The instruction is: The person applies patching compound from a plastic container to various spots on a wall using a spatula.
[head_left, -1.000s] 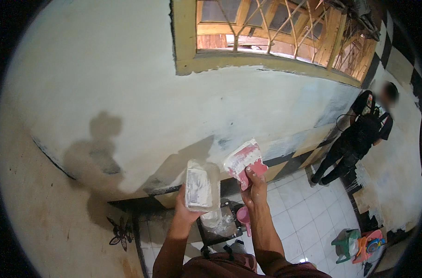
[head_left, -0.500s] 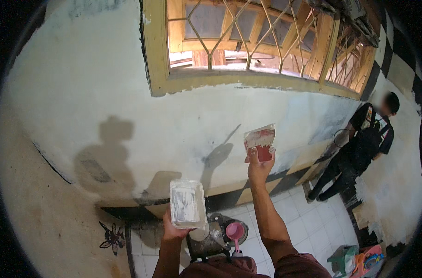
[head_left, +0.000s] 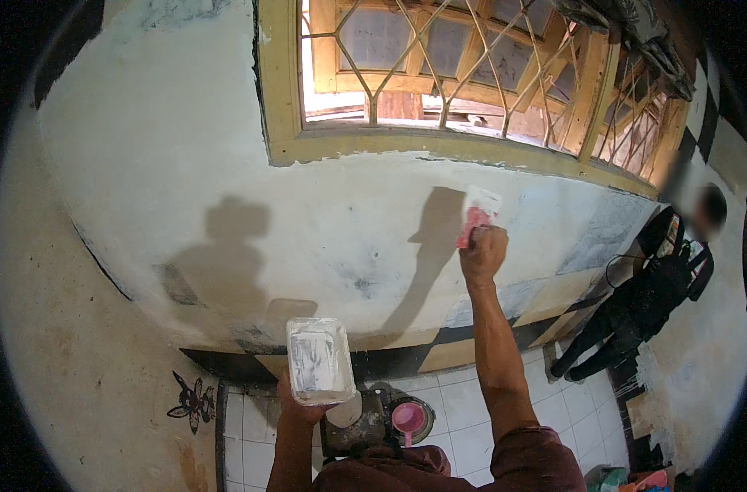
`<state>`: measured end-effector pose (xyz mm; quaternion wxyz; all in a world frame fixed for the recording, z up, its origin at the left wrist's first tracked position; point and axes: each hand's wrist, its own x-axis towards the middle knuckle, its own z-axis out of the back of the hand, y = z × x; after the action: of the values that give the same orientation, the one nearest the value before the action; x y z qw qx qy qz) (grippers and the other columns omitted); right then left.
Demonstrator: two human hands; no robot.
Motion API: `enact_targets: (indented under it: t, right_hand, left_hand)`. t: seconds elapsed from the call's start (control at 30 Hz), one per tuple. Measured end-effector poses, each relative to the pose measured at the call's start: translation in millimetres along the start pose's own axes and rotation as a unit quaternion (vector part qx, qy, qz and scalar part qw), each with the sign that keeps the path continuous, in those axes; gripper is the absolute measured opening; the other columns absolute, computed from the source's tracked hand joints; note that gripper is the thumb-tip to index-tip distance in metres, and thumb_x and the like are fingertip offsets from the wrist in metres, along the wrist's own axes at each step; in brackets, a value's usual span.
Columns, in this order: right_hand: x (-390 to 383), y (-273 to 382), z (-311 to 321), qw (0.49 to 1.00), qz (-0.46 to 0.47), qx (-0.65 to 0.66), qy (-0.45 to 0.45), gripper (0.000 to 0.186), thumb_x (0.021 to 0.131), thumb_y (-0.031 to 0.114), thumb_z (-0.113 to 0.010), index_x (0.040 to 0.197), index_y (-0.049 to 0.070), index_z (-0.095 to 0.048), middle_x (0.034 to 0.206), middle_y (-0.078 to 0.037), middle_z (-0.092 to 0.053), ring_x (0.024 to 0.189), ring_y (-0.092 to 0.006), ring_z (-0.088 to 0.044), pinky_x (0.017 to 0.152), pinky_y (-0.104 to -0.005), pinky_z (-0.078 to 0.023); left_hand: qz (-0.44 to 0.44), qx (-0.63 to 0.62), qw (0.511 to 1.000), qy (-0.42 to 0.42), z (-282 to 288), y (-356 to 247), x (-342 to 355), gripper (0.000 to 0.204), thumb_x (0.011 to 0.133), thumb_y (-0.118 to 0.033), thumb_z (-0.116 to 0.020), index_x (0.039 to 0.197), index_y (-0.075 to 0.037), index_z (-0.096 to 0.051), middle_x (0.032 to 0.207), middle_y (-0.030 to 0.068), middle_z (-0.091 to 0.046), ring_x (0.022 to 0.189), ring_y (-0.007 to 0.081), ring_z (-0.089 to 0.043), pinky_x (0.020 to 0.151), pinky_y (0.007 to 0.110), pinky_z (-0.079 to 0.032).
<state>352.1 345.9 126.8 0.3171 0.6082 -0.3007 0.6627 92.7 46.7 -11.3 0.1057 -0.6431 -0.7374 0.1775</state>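
Observation:
My left hand [head_left: 298,407] grips a shallow white plastic tub [head_left: 296,361] from below, its inside smeared with white and grey putty. Fingers of my right hand [head_left: 485,251] are closed round a red putty scraper [head_left: 476,221] whose far end carries white putty. The scraper is up at the pale wall [head_left: 332,213], just below the window frame, its shadow falling close on the left. Whether its edge touches the plaster I cannot tell. Grey, unevenly coated patches show on the wall.
Above is a yellow wooden window [head_left: 439,148] with a metal grille. A person in black [head_left: 648,287] stands at the right. Below me are a dark stand [head_left: 353,435], a pink dipper [head_left: 408,418] and white floor tiles [head_left: 464,410]. Colourful items [head_left: 611,478] lie lower right.
My right hand has moved up and slightly right with the scraper, which is now turned and close to the wall. The tub has shifted slightly left.

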Motion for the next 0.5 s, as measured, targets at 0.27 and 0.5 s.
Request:
enact_targets:
  t: [0.27, 0.5]
  right_hand:
    - [-89, 34, 37, 0.547, -0.612, 0.539, -0.187, 0.009, 0.086, 0.006, -0.061, 0.09, 0.007, -0.052, 0.081, -0.003, -0.056, 0.07, -0.0152, -0.056, 0.058, -0.0276, -0.048]
    - [-232, 106, 37, 0.256, -0.8, 0.533, -0.099, 0.012, 0.086, 0.011, -0.061, 0.096, 0.007, -0.057, 0.085, -0.005, -0.062, 0.065, -0.0149, -0.06, 0.051, -0.0228, -0.053]
  left_hand:
    - [-0.106, 0.272, 0.956, 0.013, -8, 1, -6, 0.05, 0.094, -0.039, -0.038, 0.133, -0.007, -0.047, 0.127, 0.0146, -0.055, 0.112, 0.034, -0.057, 0.089, 0.055, -0.05]
    - [0.002, 0.007, 1.0, -0.019, -7, -2, 7, 0.051, 0.095, -0.04, -0.037, 0.132, -0.007, -0.048, 0.125, 0.014, -0.057, 0.111, 0.0345, -0.058, 0.091, 0.055, -0.048]
